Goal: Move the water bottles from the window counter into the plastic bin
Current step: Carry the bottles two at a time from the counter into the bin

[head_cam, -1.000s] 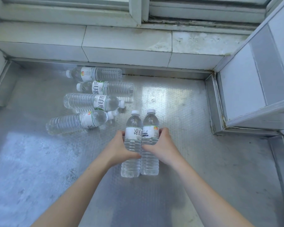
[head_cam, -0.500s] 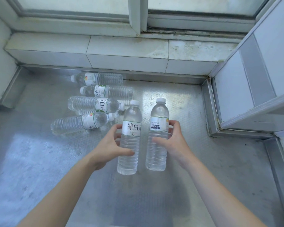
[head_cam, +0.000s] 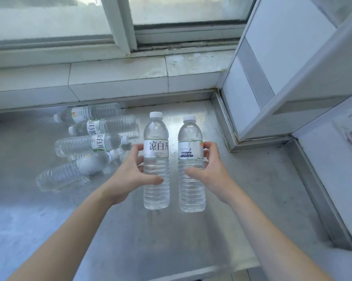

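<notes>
Two clear water bottles are held upright, side by side but apart, above the metal tabletop (head_cam: 252,199).

Left hand (head_cam: 130,175): fingers wrapped around the left bottle (head_cam: 156,159), thumb across the ribbed front below the label, the other fingertips showing at the label's left edge. This bottle has a white cap and a white label with large dark characters facing the viewer.

Right hand (head_cam: 211,171): fingers grasping the right bottle (head_cam: 191,165), thumb on the front ribs, the other fingertips curled at the label's right edge. Its label shows small print and a dark block, probably a barcode; the blur prevents a firm reading.

Both bottle bases appear to be off the surface, though the angle makes this uncertain.

Four more bottles (head_cam: 90,142) lie on their sides on the tabletop to the left, stacked in a loose row from the window ledge (head_cam: 118,78) toward the viewer, caps pointing in mixed directions. The rearmost lies against the base of the tiled ledge.

A window frame (head_cam: 122,27) runs above the ledge. A white panelled unit (head_cam: 272,67) stands at the right corner.
</notes>
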